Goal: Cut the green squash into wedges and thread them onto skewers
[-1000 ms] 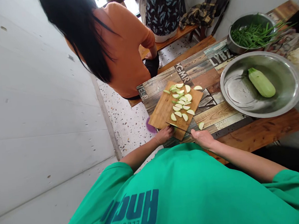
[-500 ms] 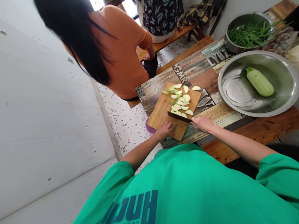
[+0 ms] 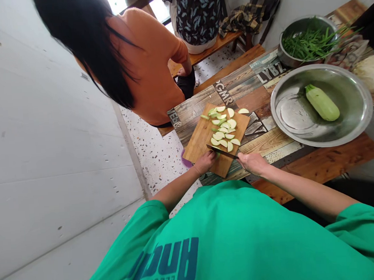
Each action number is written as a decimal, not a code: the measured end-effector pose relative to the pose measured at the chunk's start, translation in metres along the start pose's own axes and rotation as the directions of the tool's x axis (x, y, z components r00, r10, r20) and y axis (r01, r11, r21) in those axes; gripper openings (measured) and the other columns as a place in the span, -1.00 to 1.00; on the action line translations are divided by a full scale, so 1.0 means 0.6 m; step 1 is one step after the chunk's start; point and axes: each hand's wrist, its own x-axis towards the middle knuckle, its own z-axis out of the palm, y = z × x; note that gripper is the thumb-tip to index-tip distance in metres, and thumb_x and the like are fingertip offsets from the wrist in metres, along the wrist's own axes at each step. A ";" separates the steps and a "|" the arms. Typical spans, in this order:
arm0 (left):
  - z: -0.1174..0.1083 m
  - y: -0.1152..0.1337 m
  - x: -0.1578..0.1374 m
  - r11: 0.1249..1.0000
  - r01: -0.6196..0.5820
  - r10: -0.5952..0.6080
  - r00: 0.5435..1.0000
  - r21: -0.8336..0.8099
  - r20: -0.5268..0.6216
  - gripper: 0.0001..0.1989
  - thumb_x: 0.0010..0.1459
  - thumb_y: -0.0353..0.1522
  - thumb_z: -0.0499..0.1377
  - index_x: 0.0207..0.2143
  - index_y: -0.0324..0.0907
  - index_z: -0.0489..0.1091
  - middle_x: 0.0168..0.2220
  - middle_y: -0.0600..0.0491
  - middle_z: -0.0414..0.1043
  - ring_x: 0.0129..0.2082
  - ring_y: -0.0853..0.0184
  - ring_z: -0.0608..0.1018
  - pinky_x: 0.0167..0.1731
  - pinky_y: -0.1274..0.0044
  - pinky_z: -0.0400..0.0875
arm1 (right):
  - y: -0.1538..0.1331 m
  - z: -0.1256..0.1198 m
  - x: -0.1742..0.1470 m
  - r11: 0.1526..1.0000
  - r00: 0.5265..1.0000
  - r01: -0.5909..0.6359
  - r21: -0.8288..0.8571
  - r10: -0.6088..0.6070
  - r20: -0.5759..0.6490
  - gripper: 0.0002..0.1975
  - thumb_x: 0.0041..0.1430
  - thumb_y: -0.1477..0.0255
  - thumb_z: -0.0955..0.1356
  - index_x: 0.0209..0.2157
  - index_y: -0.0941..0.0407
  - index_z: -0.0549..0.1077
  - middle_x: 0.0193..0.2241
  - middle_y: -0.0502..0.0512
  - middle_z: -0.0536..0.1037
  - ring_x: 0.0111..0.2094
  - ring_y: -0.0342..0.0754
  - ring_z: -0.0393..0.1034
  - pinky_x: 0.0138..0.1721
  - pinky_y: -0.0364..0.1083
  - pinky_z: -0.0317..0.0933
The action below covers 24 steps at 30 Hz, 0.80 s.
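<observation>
My right hand (image 3: 252, 163) is closed round the handle of a dark-bladed knife (image 3: 223, 151), whose blade lies across the wooden cutting board (image 3: 196, 143). Against the blade's near side, my left hand (image 3: 205, 162) is closed with curled fingers on a piece of zucchini (image 3: 218, 154), mostly hidden beneath them. Beyond the knife, several pale half-round zucchini slices (image 3: 225, 125) with green rims are scattered over the board. A single slice (image 3: 243, 110) has come to lie just off its right edge, on the table.
To the right, a wide steel basin (image 3: 277, 121) holds a whole zucchini (image 3: 323, 103). Behind it stands a steel bowl (image 3: 285, 57) of green leafy stalks (image 3: 309, 41). A person in an orange top (image 3: 147, 66) sits at the table's left end, and another person (image 3: 198, 16) is farther back.
The knife has shifted toward me and now sits over the piece at my left fingertips. My left hand keeps its place on the board.
</observation>
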 end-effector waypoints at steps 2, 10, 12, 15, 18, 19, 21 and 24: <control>-0.002 0.001 0.001 1.000 0.000 0.000 1.000 -0.002 0.010 -0.59 0.28 -0.48 -0.12 0.10 -0.36 0.31 0.09 -0.24 0.31 0.12 0.11 0.34 0.07 0.31 0.36 | 0.001 0.003 0.002 1.000 1.000 -0.002 0.002 0.002 0.011 -0.61 0.36 0.31 0.08 -0.12 0.24 0.39 -0.36 0.36 0.60 -0.32 0.16 0.53 -0.40 -0.11 0.15; -0.008 0.004 0.001 1.000 0.009 -0.009 0.999 0.008 0.033 -0.57 0.29 -0.47 -0.17 0.12 -0.34 0.28 0.09 -0.22 0.31 0.14 0.12 0.31 0.09 0.34 0.32 | -0.006 0.037 0.034 1.000 0.999 -0.016 0.014 0.016 0.036 -0.63 0.36 0.31 0.09 -0.14 0.25 0.39 -0.33 0.36 0.60 -0.29 0.16 0.54 -0.39 -0.09 0.20; -0.009 0.005 0.001 1.000 0.014 -0.014 1.000 0.002 0.017 -0.57 0.30 -0.46 -0.18 0.12 -0.34 0.28 0.08 -0.22 0.31 0.11 0.13 0.33 0.10 0.34 0.31 | -0.001 0.039 0.041 1.000 1.000 -0.009 0.020 0.008 0.029 -0.63 0.36 0.30 0.09 -0.13 0.24 0.39 -0.31 0.35 0.60 -0.29 0.15 0.54 -0.39 -0.09 0.19; -0.009 0.007 0.000 1.000 0.017 -0.018 1.000 0.010 0.021 -0.57 0.32 -0.43 -0.20 0.11 -0.36 0.28 0.06 -0.24 0.33 0.06 0.12 0.36 0.08 0.32 0.30 | 0.009 0.033 0.043 1.000 1.000 -0.001 0.028 0.001 0.011 -0.61 0.37 0.28 0.08 -0.10 0.23 0.37 -0.26 0.35 0.60 -0.27 0.12 0.53 -0.40 -0.11 0.16; -0.009 0.008 -0.001 1.000 0.016 -0.016 0.999 0.005 0.039 -0.57 0.32 -0.43 -0.19 0.12 -0.38 0.27 0.06 -0.25 0.32 0.06 0.12 0.35 0.08 0.32 0.30 | 0.012 0.021 0.035 1.000 1.000 -0.004 0.026 0.004 -0.001 -0.60 0.37 0.29 0.07 -0.10 0.24 0.36 -0.27 0.35 0.60 -0.28 0.13 0.52 -0.42 -0.12 0.13; -0.009 0.008 -0.002 1.000 0.021 -0.021 0.999 -0.003 0.042 -0.58 0.32 -0.43 -0.18 0.11 -0.38 0.27 0.06 -0.24 0.32 0.07 0.13 0.35 0.08 0.33 0.30 | 0.010 0.017 0.031 1.000 1.000 -0.004 0.025 0.004 -0.004 -0.60 0.37 0.29 0.07 -0.10 0.24 0.36 -0.29 0.35 0.60 -0.29 0.13 0.52 -0.42 -0.12 0.12; -0.007 0.007 -0.003 0.999 0.038 -0.037 0.998 -0.012 0.050 -0.59 0.31 -0.45 -0.18 0.10 -0.36 0.28 0.07 -0.23 0.32 0.07 0.14 0.34 0.08 0.34 0.31 | 0.004 0.011 0.020 1.000 1.000 0.000 0.021 0.000 -0.006 -0.60 0.37 0.29 0.06 -0.10 0.24 0.37 -0.32 0.34 0.60 -0.30 0.14 0.52 -0.43 -0.12 0.11; -0.005 0.005 -0.005 0.999 0.042 -0.042 0.997 -0.004 0.061 -0.60 0.29 -0.46 -0.15 0.07 -0.37 0.32 0.07 -0.23 0.32 0.09 0.12 0.33 0.07 0.34 0.32 | -0.006 0.006 0.007 1.000 1.000 0.001 0.016 -0.001 -0.003 -0.60 0.37 0.29 0.06 -0.12 0.24 0.38 -0.34 0.35 0.60 -0.31 0.15 0.53 -0.43 -0.12 0.12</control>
